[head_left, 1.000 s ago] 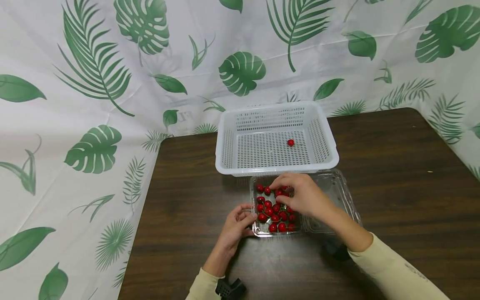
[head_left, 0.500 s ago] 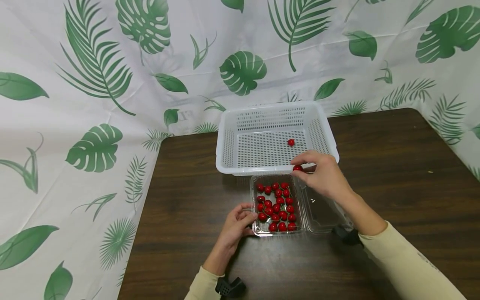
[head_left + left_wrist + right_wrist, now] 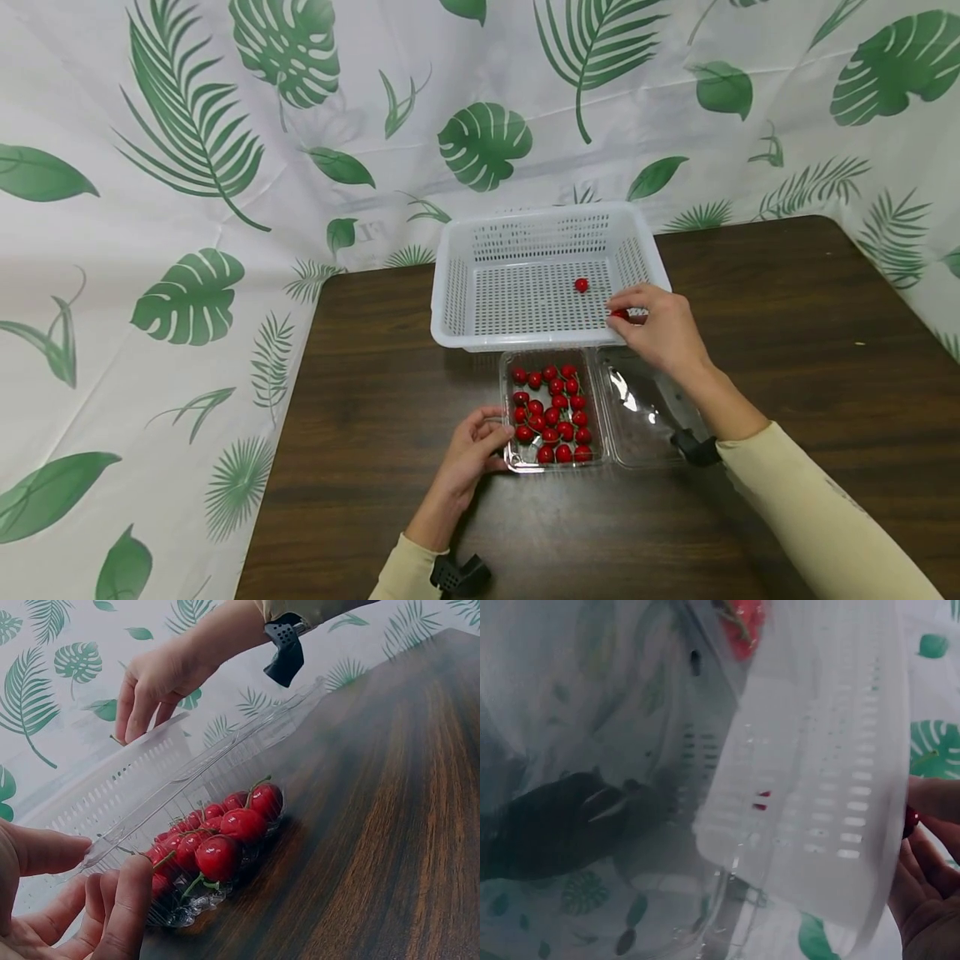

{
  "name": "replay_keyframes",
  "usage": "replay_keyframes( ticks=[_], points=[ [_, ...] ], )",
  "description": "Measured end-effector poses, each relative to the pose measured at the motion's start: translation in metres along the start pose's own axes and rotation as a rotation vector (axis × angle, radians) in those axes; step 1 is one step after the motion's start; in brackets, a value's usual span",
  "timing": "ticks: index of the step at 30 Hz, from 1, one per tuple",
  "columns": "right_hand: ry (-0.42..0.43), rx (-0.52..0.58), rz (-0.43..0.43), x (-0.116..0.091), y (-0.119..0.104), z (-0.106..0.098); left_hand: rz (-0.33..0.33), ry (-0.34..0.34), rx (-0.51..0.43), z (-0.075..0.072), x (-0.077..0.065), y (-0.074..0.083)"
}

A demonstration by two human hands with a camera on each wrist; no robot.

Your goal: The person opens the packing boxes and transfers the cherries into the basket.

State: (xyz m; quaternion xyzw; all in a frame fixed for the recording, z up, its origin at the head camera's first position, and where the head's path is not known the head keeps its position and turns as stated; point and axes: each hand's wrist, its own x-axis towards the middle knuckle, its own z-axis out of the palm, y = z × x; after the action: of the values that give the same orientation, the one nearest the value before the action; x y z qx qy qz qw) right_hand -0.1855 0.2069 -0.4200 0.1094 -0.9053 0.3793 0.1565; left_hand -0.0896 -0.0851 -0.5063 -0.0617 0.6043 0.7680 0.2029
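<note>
A red cherry (image 3: 619, 314) with a stem is pinched between the thumb and fingers of my right hand (image 3: 666, 332), at the front right rim of the white basket (image 3: 517, 341). The right wrist view shows this hand past the basket's wall, with a bit of red between its fingers. One cherry (image 3: 581, 285) lies on the basket floor. In front of the basket, a clear plastic clamshell (image 3: 514, 469) holds several rows of cherries (image 3: 219, 858). My left hand (image 3: 472, 446) grips its left side, thumb at the rim and fingers against the outer wall.
The clamshell's hinged lid (image 3: 637, 417) lies opened out to the right, under my right forearm. A dark wooden table (image 3: 795, 350) carries everything. Behind it hangs a white leaf-print cloth (image 3: 405, 150). Black cameras (image 3: 461, 575) are strapped to both wrists.
My right hand has lifted a cherry out of the clamshell and carried it up and right to the basket's rim. My left hand has stayed at the clamshell.
</note>
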Motion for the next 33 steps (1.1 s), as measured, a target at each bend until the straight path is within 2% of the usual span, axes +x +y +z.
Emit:
replay_keyframes(
  ticks=[12,16,19,26,33],
  points=[
    [0.020,-0.051,-0.040,0.001,0.005,0.003,0.011,-0.017,-0.009,0.000,0.001,0.001],
    [0.075,-0.057,-0.102,-0.004,-0.004,0.005,0.014,-0.013,-0.004,0.000,0.001,0.001],
    [0.083,-0.044,-0.168,-0.010,-0.015,0.009,0.002,-0.005,-0.007,0.001,0.001,0.001],
    [-0.077,-0.104,-0.265,-0.034,-0.044,0.024,-0.015,0.005,-0.008,0.001,0.001,-0.001],
    [-0.331,-0.132,-0.221,-0.057,-0.064,0.046,-0.019,0.012,-0.019,0.000,0.001,-0.003]
  ],
)
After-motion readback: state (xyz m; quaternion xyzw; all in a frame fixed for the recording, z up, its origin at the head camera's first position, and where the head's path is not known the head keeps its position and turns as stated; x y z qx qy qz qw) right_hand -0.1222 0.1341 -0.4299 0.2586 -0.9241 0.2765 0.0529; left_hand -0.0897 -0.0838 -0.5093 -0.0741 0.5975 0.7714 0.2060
